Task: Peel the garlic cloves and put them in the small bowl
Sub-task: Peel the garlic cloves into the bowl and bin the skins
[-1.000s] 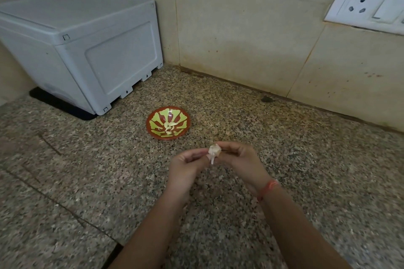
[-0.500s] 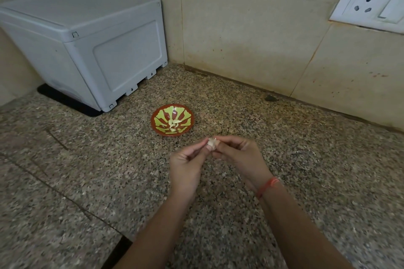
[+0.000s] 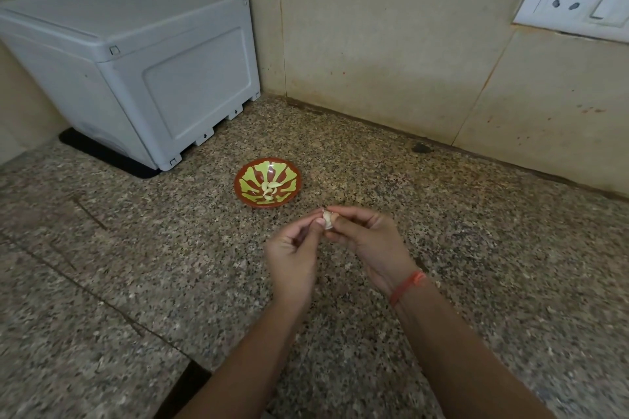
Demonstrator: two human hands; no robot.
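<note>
no readable text; perhaps tiny arrows on grey box (image 3: 136,54).

Both my forearms are bare up to my left hand (image 3: 292,258) and my right hand (image 3: 371,245), on the near side of the small bowl (image 3: 236,184). Round my right wrist, nearer to me than the small bowl and off to its right, I wear a thin red-orange thread band (image 3: 406,286) of a few strands, lying a little slantwise. The nail of my left thumb (image 3: 320,222), just this side of the small bowl, looks cut short.
</note>
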